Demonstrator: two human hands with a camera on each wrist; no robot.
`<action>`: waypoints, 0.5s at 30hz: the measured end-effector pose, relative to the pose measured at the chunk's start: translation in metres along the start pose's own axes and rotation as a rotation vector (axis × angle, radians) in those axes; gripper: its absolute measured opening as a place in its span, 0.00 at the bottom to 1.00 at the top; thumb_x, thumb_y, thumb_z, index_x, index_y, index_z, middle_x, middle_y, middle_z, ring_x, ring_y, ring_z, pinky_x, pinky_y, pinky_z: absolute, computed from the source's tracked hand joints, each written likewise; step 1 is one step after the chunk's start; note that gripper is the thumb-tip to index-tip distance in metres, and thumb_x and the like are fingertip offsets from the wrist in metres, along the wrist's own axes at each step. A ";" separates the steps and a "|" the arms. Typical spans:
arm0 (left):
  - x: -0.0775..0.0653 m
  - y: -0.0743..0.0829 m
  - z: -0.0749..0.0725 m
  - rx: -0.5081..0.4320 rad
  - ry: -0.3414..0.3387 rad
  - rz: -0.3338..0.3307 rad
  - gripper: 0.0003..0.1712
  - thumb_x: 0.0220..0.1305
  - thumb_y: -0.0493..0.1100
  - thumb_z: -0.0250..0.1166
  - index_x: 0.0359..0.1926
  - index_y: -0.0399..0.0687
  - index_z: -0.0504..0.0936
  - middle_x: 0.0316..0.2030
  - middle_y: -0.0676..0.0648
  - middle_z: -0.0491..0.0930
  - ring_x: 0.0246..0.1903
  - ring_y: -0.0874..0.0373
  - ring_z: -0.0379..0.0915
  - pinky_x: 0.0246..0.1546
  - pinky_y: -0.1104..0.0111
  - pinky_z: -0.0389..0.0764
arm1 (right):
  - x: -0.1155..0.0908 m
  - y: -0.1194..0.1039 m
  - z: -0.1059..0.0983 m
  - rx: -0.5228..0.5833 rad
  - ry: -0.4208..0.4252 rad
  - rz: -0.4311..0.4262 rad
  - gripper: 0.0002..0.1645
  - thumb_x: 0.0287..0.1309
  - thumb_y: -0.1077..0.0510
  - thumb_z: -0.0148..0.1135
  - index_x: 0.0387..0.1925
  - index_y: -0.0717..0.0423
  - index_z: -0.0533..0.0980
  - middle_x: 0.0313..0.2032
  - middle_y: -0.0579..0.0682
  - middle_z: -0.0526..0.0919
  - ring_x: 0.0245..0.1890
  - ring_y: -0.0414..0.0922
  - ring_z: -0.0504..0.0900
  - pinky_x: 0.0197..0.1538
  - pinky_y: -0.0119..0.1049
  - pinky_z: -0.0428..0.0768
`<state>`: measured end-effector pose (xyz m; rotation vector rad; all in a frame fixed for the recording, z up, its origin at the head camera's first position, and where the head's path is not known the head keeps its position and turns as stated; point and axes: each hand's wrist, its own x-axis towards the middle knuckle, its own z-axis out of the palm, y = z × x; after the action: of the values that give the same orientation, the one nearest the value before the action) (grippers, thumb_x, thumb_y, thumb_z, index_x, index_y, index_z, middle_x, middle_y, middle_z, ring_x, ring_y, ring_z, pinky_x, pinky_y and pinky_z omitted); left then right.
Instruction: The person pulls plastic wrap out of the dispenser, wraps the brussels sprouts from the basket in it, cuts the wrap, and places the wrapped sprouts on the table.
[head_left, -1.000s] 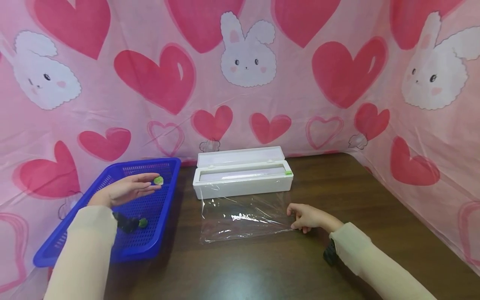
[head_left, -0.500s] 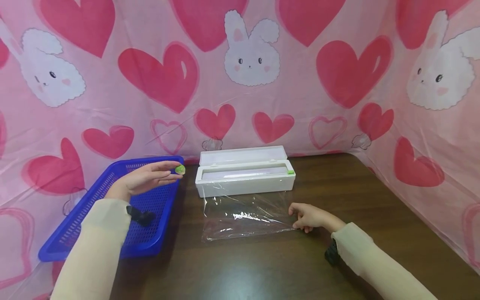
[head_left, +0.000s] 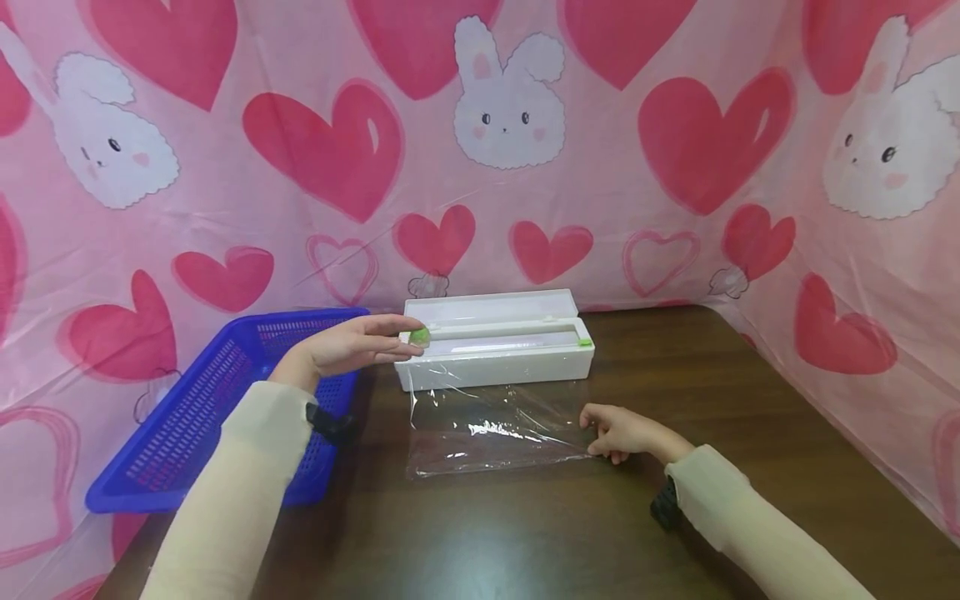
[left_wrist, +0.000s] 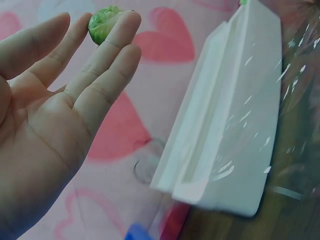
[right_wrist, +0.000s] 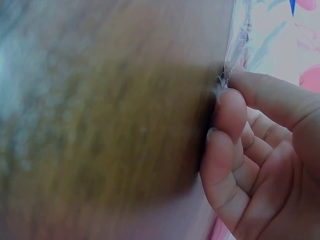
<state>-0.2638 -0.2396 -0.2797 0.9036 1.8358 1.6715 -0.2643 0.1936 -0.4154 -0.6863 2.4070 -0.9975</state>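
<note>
A small green Brussels sprout [left_wrist: 102,26] is pinched between two nearly straight fingertips of my left hand [head_left: 352,346]. In the head view it overlaps the left end of the white cling film box [head_left: 498,367], whose lid stands open at the back. From that box a clear sheet of cling film [head_left: 480,433] stretches forward over the table. My right hand [head_left: 626,432] pinches the sheet's front right corner between thumb and finger. The right wrist view shows the film bunched [right_wrist: 223,82] at these fingertips.
A blue plastic basket [head_left: 202,400] with perforated sides stands at the left, partly behind my left arm. A green slider [head_left: 584,342] sits at the box's right end. Pink heart-patterned cloth [head_left: 510,83] hangs behind the brown wooden table [head_left: 480,533].
My left hand has moved right with the Brussels sprout, from over the blue basket to the box's left end. The right hand keeps its hold on the film corner.
</note>
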 end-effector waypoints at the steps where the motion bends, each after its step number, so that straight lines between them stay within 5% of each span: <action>1: 0.005 -0.002 0.002 0.005 -0.005 -0.005 0.24 0.67 0.31 0.47 0.63 0.29 0.58 0.57 0.37 0.66 0.56 0.47 0.67 0.58 0.61 0.62 | 0.000 0.000 0.000 0.000 0.001 -0.002 0.17 0.52 0.67 0.63 0.41 0.58 0.67 0.15 0.49 0.71 0.13 0.43 0.72 0.17 0.34 0.71; 15: 0.052 -0.042 0.038 -0.036 -0.075 -0.104 0.25 0.66 0.30 0.49 0.63 0.30 0.59 0.57 0.29 0.63 0.56 0.41 0.65 0.59 0.57 0.60 | 0.001 0.001 0.000 -0.012 0.005 0.000 0.17 0.52 0.68 0.63 0.41 0.58 0.67 0.15 0.49 0.73 0.12 0.42 0.71 0.16 0.34 0.70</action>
<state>-0.2763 -0.1768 -0.3226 0.8306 1.7665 1.5811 -0.2649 0.1937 -0.4162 -0.6883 2.4186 -0.9866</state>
